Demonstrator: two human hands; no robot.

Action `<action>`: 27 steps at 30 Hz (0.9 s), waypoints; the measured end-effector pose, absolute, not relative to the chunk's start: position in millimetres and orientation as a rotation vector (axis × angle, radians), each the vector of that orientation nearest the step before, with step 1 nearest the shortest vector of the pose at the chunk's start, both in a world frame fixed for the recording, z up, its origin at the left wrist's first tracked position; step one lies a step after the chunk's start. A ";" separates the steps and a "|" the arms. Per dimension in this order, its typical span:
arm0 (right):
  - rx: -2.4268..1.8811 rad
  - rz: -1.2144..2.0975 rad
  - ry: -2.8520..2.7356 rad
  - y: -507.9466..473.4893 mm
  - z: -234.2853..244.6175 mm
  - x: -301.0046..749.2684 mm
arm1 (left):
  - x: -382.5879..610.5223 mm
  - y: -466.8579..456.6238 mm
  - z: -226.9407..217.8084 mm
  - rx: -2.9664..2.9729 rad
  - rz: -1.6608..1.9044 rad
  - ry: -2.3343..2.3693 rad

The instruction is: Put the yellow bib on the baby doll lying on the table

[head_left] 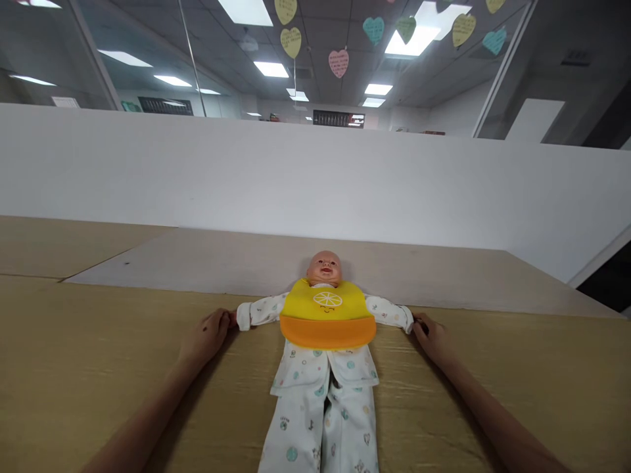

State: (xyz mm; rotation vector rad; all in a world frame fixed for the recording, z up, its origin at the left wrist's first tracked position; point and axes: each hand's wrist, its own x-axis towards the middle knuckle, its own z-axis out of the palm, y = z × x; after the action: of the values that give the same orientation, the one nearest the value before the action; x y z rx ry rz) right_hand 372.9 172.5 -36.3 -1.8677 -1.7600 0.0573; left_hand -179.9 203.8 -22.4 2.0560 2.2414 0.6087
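Looking down through the head camera, you see the baby doll (323, 341) lying on its back on the wooden table (89, 368), arms spread wide. Your left hand (207, 336) curls loosely at the end of the doll's one sleeve, and your right hand (434, 338) does the same at the other sleeve; I cannot tell if the fingers really pinch the cuffs. The yellow bib (328, 315) already sits on the chest, and the pyjamas look fully on.

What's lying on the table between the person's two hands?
A baby doll on its back fills the stretch between the left hand and right hand, wearing a yellow-orange bib. The head view shows it.
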 end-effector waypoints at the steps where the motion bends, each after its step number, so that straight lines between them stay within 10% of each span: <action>1: -1.856 0.061 -1.745 172.5 -36.1 372.9 | -180.0 204.2 -22.8 2.051 0.616 2.248; 27: -1.913 -0.007 -1.758 175.8 -44.8 374.8 | -188.6 214.1 -31.4 1.923 0.998 1.996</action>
State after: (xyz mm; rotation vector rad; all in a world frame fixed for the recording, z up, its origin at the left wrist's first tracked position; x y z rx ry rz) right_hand 374.8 175.8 -44.8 -1.9125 -1.7585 -0.0067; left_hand -188.6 214.1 -31.4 1.9233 1.9964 0.9984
